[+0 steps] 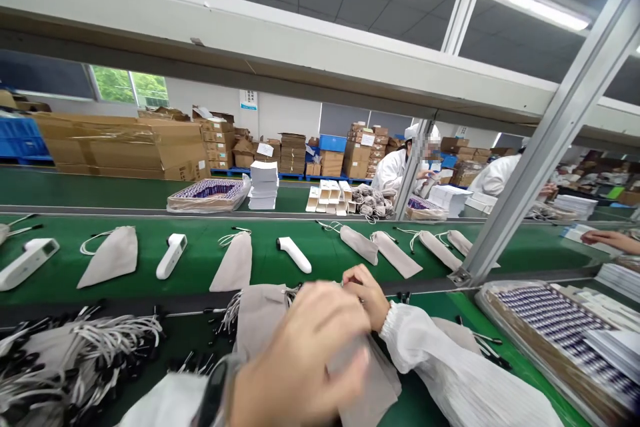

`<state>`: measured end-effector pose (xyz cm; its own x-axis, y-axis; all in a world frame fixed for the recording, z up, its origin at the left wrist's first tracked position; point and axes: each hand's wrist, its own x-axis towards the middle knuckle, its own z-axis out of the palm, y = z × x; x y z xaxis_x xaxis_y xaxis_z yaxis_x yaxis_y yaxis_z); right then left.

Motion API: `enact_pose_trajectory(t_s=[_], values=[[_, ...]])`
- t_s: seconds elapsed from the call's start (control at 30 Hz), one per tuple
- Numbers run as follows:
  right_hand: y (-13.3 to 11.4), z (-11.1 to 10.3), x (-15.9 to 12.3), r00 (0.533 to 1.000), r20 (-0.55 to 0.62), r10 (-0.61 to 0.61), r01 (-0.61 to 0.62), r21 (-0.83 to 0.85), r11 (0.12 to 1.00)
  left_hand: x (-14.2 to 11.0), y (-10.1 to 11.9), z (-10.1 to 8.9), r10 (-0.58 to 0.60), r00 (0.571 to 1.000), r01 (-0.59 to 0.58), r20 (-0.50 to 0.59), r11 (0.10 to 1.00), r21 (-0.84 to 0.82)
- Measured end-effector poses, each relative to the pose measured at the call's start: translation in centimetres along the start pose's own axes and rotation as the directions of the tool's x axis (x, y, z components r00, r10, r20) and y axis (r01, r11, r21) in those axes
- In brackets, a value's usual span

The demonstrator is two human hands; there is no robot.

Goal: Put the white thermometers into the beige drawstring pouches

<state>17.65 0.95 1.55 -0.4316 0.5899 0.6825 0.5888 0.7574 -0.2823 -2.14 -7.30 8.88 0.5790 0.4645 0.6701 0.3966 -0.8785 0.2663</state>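
Where left hand (pixel 305 350) covers pouch (pixel 375 390), grip unclear, white devices (pixel 295 255) beyond

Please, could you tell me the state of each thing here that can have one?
Left grip: blurred, hold unclear
Right grip: fingers bent, hold unclear
Belt: motion unclear
Belt pouches: lying, cords out
Thermometers: lying, outside pouches
Near cords: tangled
Booklets: stacked
Ceiling light: lit

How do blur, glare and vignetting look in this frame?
Head view: the left hand is smeared, probably by motion, while the right hand is clearer; head view: the ceiling light glares near-white; head view: the extreme top-right corner falls dark, which may be vignetting.
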Motion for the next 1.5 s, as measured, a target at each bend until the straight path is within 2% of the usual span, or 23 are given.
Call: enact_pose_trajectory(t_s=[0.07, 0.13, 0.23, 0.3, 0.37, 0.4, 0.47, 0.57, 0.63, 0.7, 0.77, 0.8, 0.83, 0.87, 0.93, 0.97, 1.0, 1.07, 1.13, 1.2, 1.27, 1.37, 1.5], values=[[-0.6, -1.0, 1.1, 0.998, 0.062, -0.018, 0.009, 0.142, 0.99, 1.6, -2.4, 1.0, -0.071, 0.989, 0.074, 0.132, 0.997, -0.019], [-0.5, -1.7, 2.1, 0.991, 0.137, -0.006, -0.026, 0.23, 0.973, 2.0, -4.7, 2.2, -0.174, 0.954, 0.191, 0.242, 0.98, -0.048], [0.8, -2.0, 3.5, 0.954, 0.296, 0.049, -0.151, 0.331, 0.931, 1.2, -7.3, 3.6, -0.33, 0.902, 0.372, 0.278, 0.922, -0.112], [2.3, -1.4, 4.9, 0.88, 0.457, 0.126, -0.304, 0.34, 0.89, 0.6, -8.5, 4.1, -0.406, 0.864, 0.454, 0.297, 0.884, -0.113], [3.8, 0.1, 6.7, 0.783, 0.546, 0.297, -0.484, 0.235, 0.843, 0.3, -9.2, 4.6, -0.447, 0.835, 0.496, 0.322, 0.864, -0.086], [4.4, 1.2, 7.6, 0.746, 0.534, 0.398, -0.556, 0.171, 0.814, 0.2, -9.5, 4.8, -0.452, 0.83, 0.5, 0.327, 0.863, -0.077], [5.3, 3.9, 9.3, 0.709, 0.428, 0.56, -0.648, 0.081, 0.757, 0.2, -9.7, 5.1, -0.437, 0.843, 0.481, 0.312, 0.874, -0.075], [5.9, 7.7, 10.6, 0.704, 0.319, 0.635, -0.685, 0.066, 0.726, 0.2, -9.7, 5.5, -0.404, 0.873, 0.442, 0.273, 0.892, -0.095], [6.2, 9.1, 10.7, 0.695, 0.288, 0.658, -0.705, 0.094, 0.703, 0.1, -9.8, 5.6, -0.405, 0.878, 0.446, 0.254, 0.885, -0.132], [6.4, 9.1, 10.4, 0.69, 0.262, 0.675, -0.72, 0.152, 0.677, 0.0, -10.0, 5.8, -0.435, 0.869, 0.478, 0.236, 0.861, -0.175], [6.5, 7.7, 10.1, 0.695, 0.238, 0.678, -0.719, 0.234, 0.655, -0.1, -10.3, 5.8, -0.475, 0.851, 0.518, 0.223, 0.829, -0.21], [6.3, 6.7, 9.8, 0.709, 0.225, 0.669, -0.7, 0.342, 0.627, -0.1, -10.4, 5.8, -0.487, 0.846, 0.529, 0.217, 0.817, -0.229], [6.1, 5.6, 9.6, 0.727, 0.217, 0.651, -0.658, 0.489, 0.572, 0.0, -10.4, 5.8, -0.49, 0.846, 0.531, 0.21, 0.81, -0.25], [5.6, 4.5, 9.4, 0.748, 0.219, 0.626, -0.592, 0.647, 0.481, 0.0, -10.3, 5.8, -0.486, 0.851, 0.525, 0.2, 0.806, -0.272], [4.5, 2.5, 9.0, 0.786, 0.255, 0.564, -0.443, 0.868, 0.224, 0.2, -10.0, 5.6, -0.47, 0.865, 0.501, 0.175, 0.809, -0.308], [3.9, 1.8, 8.9, 0.797, 0.286, 0.533, -0.403, 0.908, 0.116, 0.2, -9.7, 5.5, -0.46, 0.873, 0.488, 0.162, 0.812, -0.319], [3.4, 1.3, 8.8, 0.799, 0.32, 0.508, -0.402, 0.914, 0.056, 0.3, -9.6, 5.4, -0.451, 0.88, 0.474, 0.15, 0.817, -0.328], [2.4, 1.0, 8.8, 0.784, 0.378, 0.492, -0.439, 0.898, 0.009, 0.5, -9.3, 5.3, -0.437, 0.891, 0.452, 0.123, 0.825, -0.339], [1.9, 1.3, 8.8, 0.756, 0.439, 0.486, -0.507, 0.862, 0.01, 0.5, -9.5, 5.2, -0.46, 0.884, 0.458, 0.079, 0.821, -0.341], [1.6, 1.9, 8.7, 0.723, 0.514, 0.461, -0.603, 0.795, 0.059, 0.6, -9.8, 5.0, -0.522, 0.853, 0.495, 0.014, 0.801, -0.337], [1.5, 2.4, 8.6, 0.707, 0.569, 0.42, -0.679, 0.713, 0.177, 0.6, -10.1, 4.8, -0.566, 0.823, 0.521, -0.05, 0.787, -0.33], [1.5, 2.7, 8.2, 0.683, 0.643, 0.346, -0.73, 0.589, 0.346, 0.9, -10.3, 4.6, -0.552, 0.828, 0.496, -0.102, 0.805, -0.324], [1.1, 2.4, 7.3, 0.58, 0.766, 0.277, -0.787, 0.438, 0.434, 1.5, -10.0, 4.1, -0.555, 0.825, 0.486, -0.109, 0.795, -0.364]])
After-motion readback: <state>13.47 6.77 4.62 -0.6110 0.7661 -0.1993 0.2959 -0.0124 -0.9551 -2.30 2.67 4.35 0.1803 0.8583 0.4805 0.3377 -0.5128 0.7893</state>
